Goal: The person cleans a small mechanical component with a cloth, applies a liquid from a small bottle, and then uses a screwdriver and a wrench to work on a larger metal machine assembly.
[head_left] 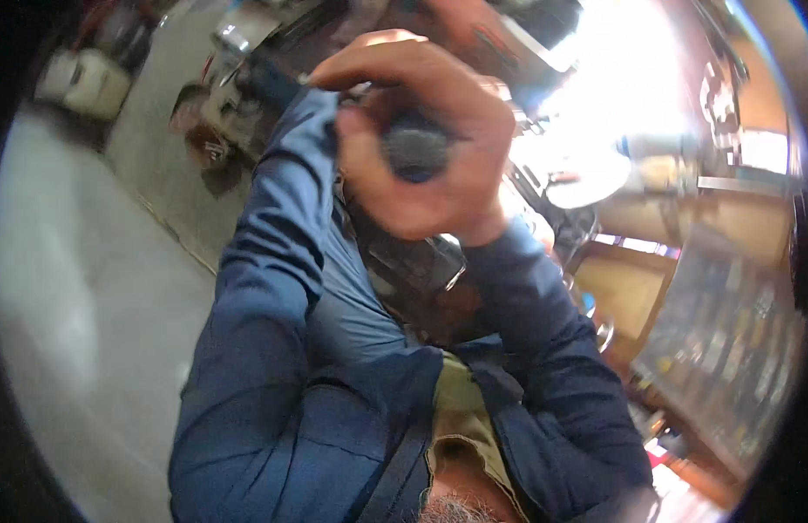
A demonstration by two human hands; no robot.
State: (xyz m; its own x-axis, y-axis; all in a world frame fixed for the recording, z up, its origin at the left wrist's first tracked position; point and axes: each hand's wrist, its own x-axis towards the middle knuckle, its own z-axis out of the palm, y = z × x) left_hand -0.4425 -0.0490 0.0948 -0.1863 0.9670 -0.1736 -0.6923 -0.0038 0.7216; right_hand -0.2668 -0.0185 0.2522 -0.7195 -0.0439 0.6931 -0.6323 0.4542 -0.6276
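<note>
My right hand is raised close before me, its fingers curled round a black round-ended handle. That handle points up at me end on, so the rest of the tool is out of sight under my hand. My left arm, in a blue sleeve, reaches up to the same spot. Of my left hand only a strip shows beyond the right one. Its fingers are mostly covered, and what they touch is hidden.
Pale concrete floor spreads at the left, with a whitish container at the far left. Blurred metal parts lie beyond my left arm. On the right are a glaring bright area, a wooden cabinet and a greyish sheet-like panel.
</note>
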